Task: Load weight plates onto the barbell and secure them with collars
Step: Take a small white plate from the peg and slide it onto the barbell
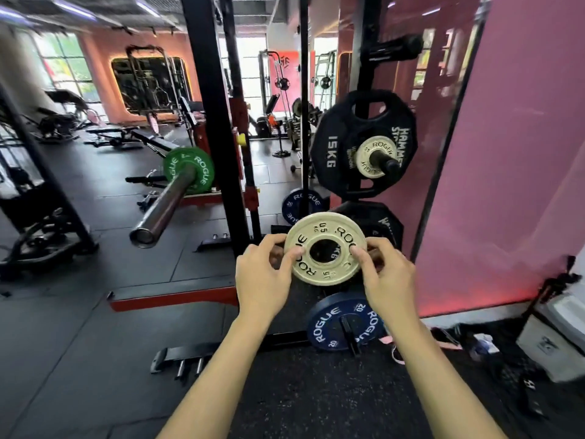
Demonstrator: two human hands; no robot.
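A small cream ROGUE weight plate (326, 228) is held upright in front of me, its hole facing me. My left hand (262, 277) grips its left edge and my right hand (386, 277) grips its right edge. To the left, the steel barbell sleeve (164, 210) points toward me, with a green ROGUE plate (190, 169) slid on at its inner end. The outer sleeve is bare. No collar can be seen on it.
A black rack upright (218, 122) stands between the barbell and a plate tree (367, 52) on the right. The tree holds a black 15 kg plate (332, 147), another cream plate (367, 153) and a blue ROGUE plate (326, 321) low down. A pink wall (506, 153) is at right.
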